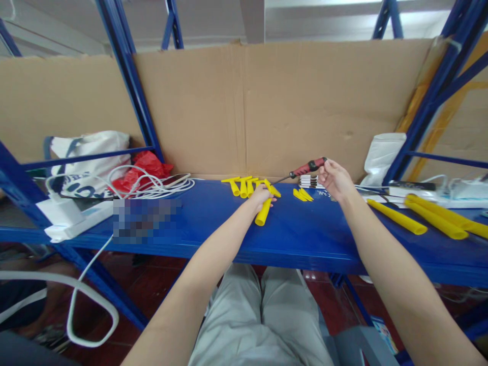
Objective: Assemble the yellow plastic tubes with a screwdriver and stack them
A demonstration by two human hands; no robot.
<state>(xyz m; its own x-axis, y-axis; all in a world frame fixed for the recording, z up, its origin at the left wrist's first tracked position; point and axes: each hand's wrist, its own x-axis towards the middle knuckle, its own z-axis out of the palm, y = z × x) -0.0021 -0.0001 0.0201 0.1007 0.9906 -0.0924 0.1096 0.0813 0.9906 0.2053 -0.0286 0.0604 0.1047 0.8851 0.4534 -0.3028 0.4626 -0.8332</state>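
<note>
My left hand is closed around a yellow plastic tube with a flat yellow crosspiece at its far end. My right hand pinches the butt end of a screwdriver with a red and black handle. Its shaft points left and down, and the tip meets the yellow crosspiece near my left hand; the exact contact point is too small to make out. Behind my left hand stand several similar yellow T-shaped pieces. Small flat yellow pieces lie on the blue shelf, with tiny silvery bits beside them.
Several long yellow tubes lie at the right. A power strip, coiled white cable, red plastic bag and white cloth bag sit at the left. A cardboard wall and blue posts close off the back.
</note>
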